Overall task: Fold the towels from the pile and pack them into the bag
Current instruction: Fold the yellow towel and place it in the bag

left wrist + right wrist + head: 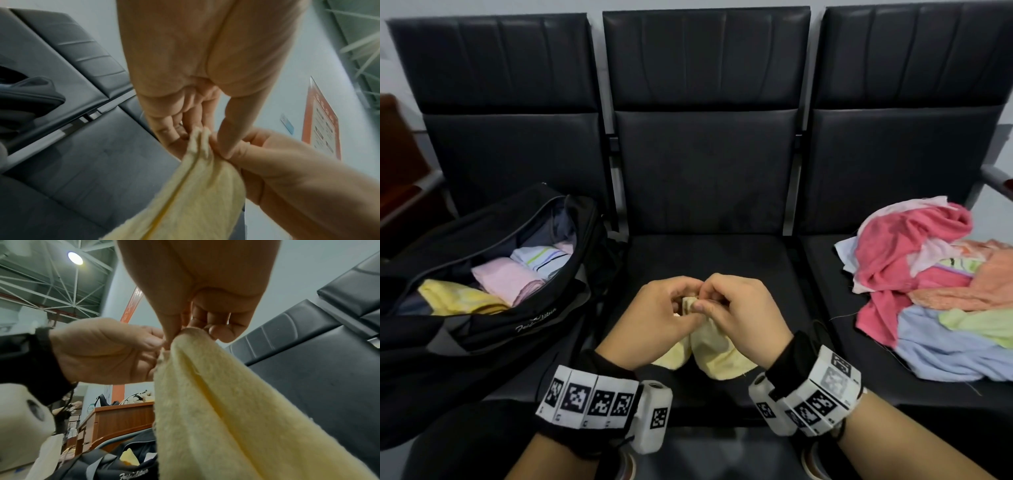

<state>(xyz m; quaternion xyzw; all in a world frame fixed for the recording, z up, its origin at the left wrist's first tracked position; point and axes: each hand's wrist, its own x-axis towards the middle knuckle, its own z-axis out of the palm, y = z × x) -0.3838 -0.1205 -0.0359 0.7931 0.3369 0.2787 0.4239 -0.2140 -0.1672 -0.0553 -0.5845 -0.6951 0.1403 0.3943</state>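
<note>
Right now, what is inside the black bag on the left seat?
Inside the open black bag lie folded towels side by side: a yellow towel, a pink towel and a white striped towel. Whatever lies under them is covered.

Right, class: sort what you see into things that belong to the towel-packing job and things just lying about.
Job:
- pale yellow towel, pinched by left hand and right hand
- towel pile
- black bag

Lying about:
- wooden counter
- orange poster
</note>
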